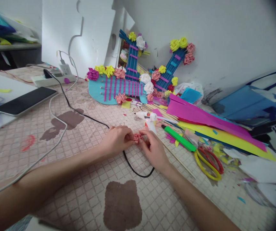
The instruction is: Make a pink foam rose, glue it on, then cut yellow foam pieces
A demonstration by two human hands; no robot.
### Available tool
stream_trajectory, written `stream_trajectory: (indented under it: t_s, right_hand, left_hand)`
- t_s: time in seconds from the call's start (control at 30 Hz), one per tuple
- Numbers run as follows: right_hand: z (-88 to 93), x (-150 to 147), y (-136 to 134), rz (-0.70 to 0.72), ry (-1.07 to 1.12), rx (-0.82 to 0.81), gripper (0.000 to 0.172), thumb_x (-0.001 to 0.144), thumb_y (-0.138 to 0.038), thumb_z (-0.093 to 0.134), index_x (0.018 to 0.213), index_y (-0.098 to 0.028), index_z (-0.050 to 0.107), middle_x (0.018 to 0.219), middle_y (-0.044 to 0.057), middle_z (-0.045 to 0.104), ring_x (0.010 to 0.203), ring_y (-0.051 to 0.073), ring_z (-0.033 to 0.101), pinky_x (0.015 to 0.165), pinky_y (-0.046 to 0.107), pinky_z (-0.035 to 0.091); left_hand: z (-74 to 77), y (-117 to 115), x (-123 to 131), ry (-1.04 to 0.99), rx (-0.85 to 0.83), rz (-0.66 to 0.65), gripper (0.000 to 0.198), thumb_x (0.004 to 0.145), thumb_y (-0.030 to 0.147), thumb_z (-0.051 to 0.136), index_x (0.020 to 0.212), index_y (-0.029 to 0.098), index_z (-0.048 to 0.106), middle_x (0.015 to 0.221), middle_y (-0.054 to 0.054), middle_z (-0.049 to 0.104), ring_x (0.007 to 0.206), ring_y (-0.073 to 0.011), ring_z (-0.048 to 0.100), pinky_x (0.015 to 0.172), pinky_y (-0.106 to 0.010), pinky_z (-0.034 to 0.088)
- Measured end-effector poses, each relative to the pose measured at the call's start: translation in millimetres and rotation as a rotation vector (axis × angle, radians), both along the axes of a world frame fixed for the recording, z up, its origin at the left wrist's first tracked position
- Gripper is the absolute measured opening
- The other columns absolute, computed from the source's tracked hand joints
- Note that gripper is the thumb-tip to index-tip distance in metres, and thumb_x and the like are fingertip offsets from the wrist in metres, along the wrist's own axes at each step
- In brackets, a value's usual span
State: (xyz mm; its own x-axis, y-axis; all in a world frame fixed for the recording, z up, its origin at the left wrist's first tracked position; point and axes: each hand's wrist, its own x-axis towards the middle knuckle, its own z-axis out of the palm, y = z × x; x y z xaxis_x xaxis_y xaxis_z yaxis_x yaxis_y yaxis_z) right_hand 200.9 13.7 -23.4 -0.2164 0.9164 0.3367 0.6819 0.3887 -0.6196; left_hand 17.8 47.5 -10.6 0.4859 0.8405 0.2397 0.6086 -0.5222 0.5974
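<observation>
A small pink paper flower (137, 138) is pinched between my two hands above the table. My left hand (118, 138) grips its left side with thumb and fingertips pressed together. From the right, my right hand (154, 148) holds the other side between thumb and finger. Just beyond my hands stands a white glue gun (148, 117), its lower part partly behind my right hand. A black cable (138, 175) loops on the table under and between my hands. My fingers cover part of the flower.
Paper guitars (118, 88) trimmed with flowers lean at the back. To the right lie a green cutter (180, 138), scissors (207, 165), sticks and coloured paper sheets (212, 123). At left are a phone (25, 101), a power strip (52, 79) and a white cable (56, 142) crossing my left arm.
</observation>
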Motion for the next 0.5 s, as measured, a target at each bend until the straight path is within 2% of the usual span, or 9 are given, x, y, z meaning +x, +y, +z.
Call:
stream_trajectory:
  t_s: [0.2, 0.33, 0.5]
  right_hand:
    - [-0.3, -0.9, -2.4, -0.001, 0.01, -0.01, 0.028, 0.086, -0.022, 0.047, 0.114, -0.023, 0.054, 0.118, 0.008, 0.058, 0.095, 0.021, 0.059, 0.08, 0.037, 0.048]
    - [1.6, -3.7, -2.7, -0.023, 0.02, -0.002, 0.027, 0.085, -0.024, 0.049, 0.112, -0.021, 0.054, 0.111, 0.009, 0.06, 0.094, 0.022, 0.059, 0.08, 0.037, 0.047]
    - [1.0, -6.7, -0.4, -0.055, 0.0, 0.011, 0.031, 0.079, -0.022, 0.056, 0.109, -0.02, 0.054, 0.108, 0.009, 0.06, 0.096, 0.023, 0.058, 0.08, 0.037, 0.048]
  left_hand:
    - [-2.6, 1.4, 0.2, -0.031, 0.018, 0.043, 0.024, 0.074, 0.033, 0.065, 0.09, 0.017, 0.057, 0.091, -0.005, 0.062, 0.085, -0.0191, 0.058, 0.073, -0.03, 0.045]
    - [-4.1, 1.5, 0.4, -0.047, -0.001, 0.025, 0.027, 0.074, 0.03, 0.064, 0.096, 0.019, 0.056, 0.092, -0.005, 0.063, 0.088, -0.0201, 0.059, 0.077, -0.033, 0.046]
    - [-3.4, 2.3, -0.1, -0.056, -0.015, 0.014, 0.025, 0.073, 0.029, 0.064, 0.095, 0.018, 0.057, 0.091, -0.004, 0.064, 0.088, -0.0199, 0.06, 0.077, -0.032, 0.046]
